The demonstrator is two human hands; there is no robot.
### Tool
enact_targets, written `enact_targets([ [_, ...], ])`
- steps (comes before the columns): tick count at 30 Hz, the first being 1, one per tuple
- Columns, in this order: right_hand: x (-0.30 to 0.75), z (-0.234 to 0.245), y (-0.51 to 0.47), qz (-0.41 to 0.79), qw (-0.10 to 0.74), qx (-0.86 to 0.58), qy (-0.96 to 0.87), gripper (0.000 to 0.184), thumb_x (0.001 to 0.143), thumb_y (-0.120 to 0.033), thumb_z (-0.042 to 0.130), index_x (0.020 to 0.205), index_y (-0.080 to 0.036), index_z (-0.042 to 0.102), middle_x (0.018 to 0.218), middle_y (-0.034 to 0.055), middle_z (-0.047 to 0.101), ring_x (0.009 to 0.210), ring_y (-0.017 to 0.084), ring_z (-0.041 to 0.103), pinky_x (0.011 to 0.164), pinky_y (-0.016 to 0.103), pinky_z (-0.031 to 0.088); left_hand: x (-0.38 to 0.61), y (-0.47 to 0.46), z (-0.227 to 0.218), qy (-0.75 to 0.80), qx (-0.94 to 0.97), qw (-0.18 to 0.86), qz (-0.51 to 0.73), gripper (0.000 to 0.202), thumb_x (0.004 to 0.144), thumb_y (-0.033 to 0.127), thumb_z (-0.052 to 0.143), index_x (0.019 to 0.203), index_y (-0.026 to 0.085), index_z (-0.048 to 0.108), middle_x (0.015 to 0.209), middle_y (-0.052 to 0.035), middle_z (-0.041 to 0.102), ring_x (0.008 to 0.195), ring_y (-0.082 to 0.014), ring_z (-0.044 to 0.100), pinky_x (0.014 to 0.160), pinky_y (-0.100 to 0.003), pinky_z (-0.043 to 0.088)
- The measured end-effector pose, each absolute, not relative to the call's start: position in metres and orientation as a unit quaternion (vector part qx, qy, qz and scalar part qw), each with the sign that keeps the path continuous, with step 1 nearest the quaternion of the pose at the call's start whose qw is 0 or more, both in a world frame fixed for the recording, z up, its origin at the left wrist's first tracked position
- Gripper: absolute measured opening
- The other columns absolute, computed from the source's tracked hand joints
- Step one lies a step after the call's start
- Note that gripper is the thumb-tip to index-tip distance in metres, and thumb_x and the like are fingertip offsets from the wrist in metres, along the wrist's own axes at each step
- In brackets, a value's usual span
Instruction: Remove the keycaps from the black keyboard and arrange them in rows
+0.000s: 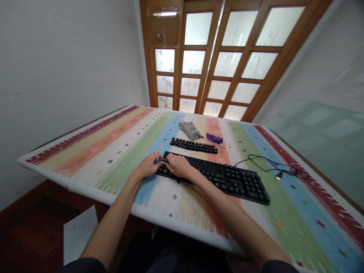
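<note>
Head view: two dark sleeves (85,265) sit at the lower edge, with one pale sheet (79,235) left of the left forearm, below table level. One striped tablecloth (116,178) spreads beyond. On it lies one black keyboard (218,176), face up, its long axis slanting from the far left to the near right; the number pad forms the right, nearer end. Both hands, the left hand (149,165) and the right hand (178,165), meet at its left end, fingers curled and fingertips close together; whether they grip anything cannot be told. One cable (297,172) lies loosely coiled to the right, with one plug (279,176). Just behind the keyboard, loose black keycaps (196,146) stand in rows, too small to count, roughly parallel to it. Farther lie one thin rod (213,142), one purple cloth (214,138) beside it and one grey cloth (190,131). Wood-framed glass doors (201,48) stand behind.
</note>
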State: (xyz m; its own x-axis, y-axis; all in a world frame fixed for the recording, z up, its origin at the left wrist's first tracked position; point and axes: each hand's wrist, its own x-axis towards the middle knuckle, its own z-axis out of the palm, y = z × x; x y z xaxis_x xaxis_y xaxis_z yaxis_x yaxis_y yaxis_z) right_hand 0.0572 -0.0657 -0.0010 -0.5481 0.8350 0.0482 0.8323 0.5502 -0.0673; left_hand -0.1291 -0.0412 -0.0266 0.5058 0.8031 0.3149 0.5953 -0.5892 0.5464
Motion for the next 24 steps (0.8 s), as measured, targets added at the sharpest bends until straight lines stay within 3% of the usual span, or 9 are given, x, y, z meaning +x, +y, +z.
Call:
enact_targets([
  [11, 0.0523, -0.0016, -0.0738, -0.001, 0.044, -0.495, -0.868, 0.031, 0.101, -0.031, 0.033, 0.111, -0.013, 0.056, 0.111, 0.0134, 0.063, 0.092, 0.027, 0.067, 0.071, 0.036, 0.051, -0.1284, -0.0422, -0.0266, 0.424, 0.834, 0.213, 0.280, 0.004, 0.081, 0.022, 0.056, 0.082, 0.018, 0.057, 0.084, -0.0032, 0.059, 0.080, -0.0183, 0.054, 0.075, -0.031, 0.044],
  [24, 0.0524, 0.0019, -0.0750, 0.016, 0.049, -0.503, -0.863, 0.029, 0.101, -0.031, 0.034, 0.110, -0.013, 0.056, 0.113, 0.0132, 0.063, 0.094, 0.025, 0.066, 0.074, 0.034, 0.049, -0.1258, -0.0441, -0.0229, 0.433, 0.836, 0.207, 0.266, 0.006, 0.082, 0.024, 0.055, 0.084, 0.018, 0.057, 0.083, -0.0027, 0.059, 0.076, -0.0178, 0.053, 0.074, -0.032, 0.044],
])
